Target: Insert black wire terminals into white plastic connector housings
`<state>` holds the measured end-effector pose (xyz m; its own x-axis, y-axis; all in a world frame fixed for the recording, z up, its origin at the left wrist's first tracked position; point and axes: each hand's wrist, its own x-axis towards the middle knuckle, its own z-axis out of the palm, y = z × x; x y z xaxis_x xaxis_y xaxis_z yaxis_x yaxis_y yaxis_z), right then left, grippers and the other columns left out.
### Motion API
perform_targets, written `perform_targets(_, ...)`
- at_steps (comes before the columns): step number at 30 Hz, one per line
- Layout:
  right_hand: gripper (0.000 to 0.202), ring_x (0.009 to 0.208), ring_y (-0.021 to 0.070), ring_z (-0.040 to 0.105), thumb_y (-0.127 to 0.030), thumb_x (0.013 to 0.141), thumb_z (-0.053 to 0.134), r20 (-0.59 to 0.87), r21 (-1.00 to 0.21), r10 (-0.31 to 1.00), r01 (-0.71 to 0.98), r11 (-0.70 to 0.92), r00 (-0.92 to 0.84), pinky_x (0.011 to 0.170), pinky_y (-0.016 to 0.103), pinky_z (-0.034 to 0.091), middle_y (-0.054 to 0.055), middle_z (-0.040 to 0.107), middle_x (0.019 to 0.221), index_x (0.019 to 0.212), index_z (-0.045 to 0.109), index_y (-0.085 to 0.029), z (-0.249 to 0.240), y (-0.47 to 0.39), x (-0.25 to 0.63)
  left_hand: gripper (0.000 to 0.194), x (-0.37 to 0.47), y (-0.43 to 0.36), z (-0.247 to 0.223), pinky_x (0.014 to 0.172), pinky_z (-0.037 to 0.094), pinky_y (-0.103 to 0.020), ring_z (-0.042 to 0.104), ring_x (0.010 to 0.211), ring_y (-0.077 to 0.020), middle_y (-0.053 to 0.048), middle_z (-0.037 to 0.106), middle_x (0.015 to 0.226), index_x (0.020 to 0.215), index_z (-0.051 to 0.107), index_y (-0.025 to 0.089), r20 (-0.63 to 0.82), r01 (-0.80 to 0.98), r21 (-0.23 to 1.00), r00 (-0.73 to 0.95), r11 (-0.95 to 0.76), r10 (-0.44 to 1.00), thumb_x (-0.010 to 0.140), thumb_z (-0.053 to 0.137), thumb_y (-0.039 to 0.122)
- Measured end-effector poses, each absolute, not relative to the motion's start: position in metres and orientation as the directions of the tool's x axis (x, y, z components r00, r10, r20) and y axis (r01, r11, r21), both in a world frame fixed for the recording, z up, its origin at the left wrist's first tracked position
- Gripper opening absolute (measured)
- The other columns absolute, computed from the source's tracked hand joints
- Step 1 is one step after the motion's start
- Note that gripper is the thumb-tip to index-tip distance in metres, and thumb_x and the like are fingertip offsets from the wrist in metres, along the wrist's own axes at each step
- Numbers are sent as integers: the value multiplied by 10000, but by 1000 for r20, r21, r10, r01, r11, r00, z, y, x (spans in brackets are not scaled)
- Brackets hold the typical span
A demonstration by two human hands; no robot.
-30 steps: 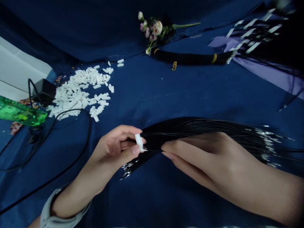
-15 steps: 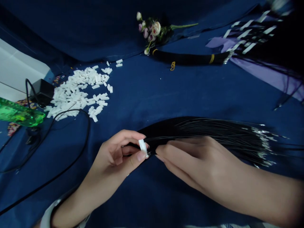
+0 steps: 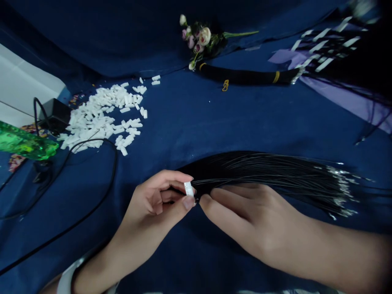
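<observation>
My left hand (image 3: 162, 208) pinches a small white connector housing (image 3: 188, 188) upright between thumb and index finger, its row of slots showing. Just to the right, my right hand (image 3: 245, 216) is closed in a pinch; a tiny dark tip, seemingly the end of a black wire, pokes out at its fingertips close to the housing. Most of what those fingers hold is hidden. Behind and beneath both hands lies a loose bundle of black wires (image 3: 245, 165), with shiny metal terminals (image 3: 341, 188) fanned out at its right end.
A pile of white connector housings (image 3: 94, 118) lies on the blue cloth at left, beside a black cable (image 3: 114, 163) and a green bottle (image 3: 27, 141). Farther back are a banded wire bundle (image 3: 241, 75), a rubber band (image 3: 226, 85), artificial flowers (image 3: 203, 36) and wires with white connectors (image 3: 324, 45).
Both hands remain close together. The left has turned the housing slightly, and the right fingertips have come nearer to it. The whole view has shifted a little.
</observation>
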<state>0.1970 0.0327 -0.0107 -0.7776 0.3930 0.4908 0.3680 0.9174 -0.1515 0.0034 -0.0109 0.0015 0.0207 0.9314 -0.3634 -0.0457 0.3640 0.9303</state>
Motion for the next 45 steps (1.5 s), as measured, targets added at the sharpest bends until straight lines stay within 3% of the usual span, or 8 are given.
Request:
perform_targets(7,73,725,156,507,-182,976,559,608,-87,344,371,924,-715,610,314,409,62,581,818,979,609,-131,-1,41,210,234,-1,-13,10,647,520,-41,706,766,-48,83,752,822,957,782,362,-242,-12,970,27,242,970,841,785,158)
perform_targets(10,318,1016,284,574,-294,967,604,630,-24,355,440,898,-691,759,414,467,195,605,1125,1200,562,-82,1,46,212,222,-5,-14,13,663,537,-66,705,799,-61,67,736,886,827,791,314,-128,50,991,85,124,988,843,750,97)
perform_targets(14,211,806,199,633,-129,1003,449,500,68,294,376,924,-815,651,336,506,94,680,896,1121,618,-81,0,49,210,290,-9,-17,17,753,570,-126,702,916,-104,40,712,978,837,796,318,-58,127,991,127,42,990,832,705,43)
perform_targets(23,250,528,145,529,-17,920,481,565,266,193,398,878,-802,495,299,430,39,641,672,1092,661,-14,-6,34,203,306,-17,-9,25,691,579,-209,729,817,-166,-25,759,900,1019,780,236,-496,113,868,207,483,843,745,839,358)
perform_targets(26,207,633,173,578,-172,946,566,500,122,229,330,936,-835,556,328,471,53,645,745,1071,675,-49,1,36,205,220,-13,-9,22,667,546,-173,719,750,-122,6,767,816,953,771,220,-544,160,839,224,520,809,747,832,267)
perform_targets(31,509,971,150,627,-526,917,641,277,-563,393,183,806,-877,796,245,545,60,629,1110,1297,576,-194,22,50,209,174,-6,-19,17,670,566,-195,733,739,-141,12,793,822,910,770,222,-467,344,864,271,368,842,742,818,233)
perform_targets(38,182,879,176,586,-113,960,548,354,-411,426,271,870,-832,753,320,508,68,623,982,1065,691,-154,-4,71,182,103,-4,-34,4,707,586,-273,734,676,-193,-5,787,782,926,785,274,-90,595,788,367,-159,926,823,787,277)
perform_targets(45,179,766,155,489,-38,935,522,373,-406,428,269,873,-823,697,306,458,67,586,888,880,673,-115,-15,74,174,46,-2,-26,7,657,602,-231,742,692,-171,1,767,794,817,762,241,-260,426,898,321,106,911,794,800,229)
